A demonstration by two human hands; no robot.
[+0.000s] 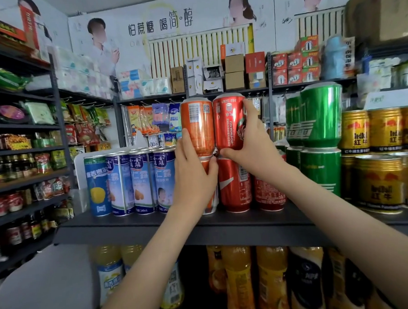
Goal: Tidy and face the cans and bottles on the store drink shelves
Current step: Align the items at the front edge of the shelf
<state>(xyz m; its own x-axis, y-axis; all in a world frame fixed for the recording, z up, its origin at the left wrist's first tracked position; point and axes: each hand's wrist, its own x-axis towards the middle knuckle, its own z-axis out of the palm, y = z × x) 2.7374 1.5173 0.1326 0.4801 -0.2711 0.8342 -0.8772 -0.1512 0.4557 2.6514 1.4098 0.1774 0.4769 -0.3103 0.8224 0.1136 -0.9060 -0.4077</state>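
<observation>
Gently — with the left hand [194,171] wrapped round the foot of the upper orange can [196,126] and the right hand [251,147] clamped on the upper red can [228,122] beside it, twist each to send barcode and small print rearward, bases kept square on the cans beneath [234,183]. Counted: two orange, three red at the hands, four blue-and-white cans [131,181] left of the left hand — at least four green cans [321,115] right of the right hand.

Glossy metal cans [229,124] are gleaming at frame centre; the dark shelf [178,224] below is looking matt and smooth.
</observation>
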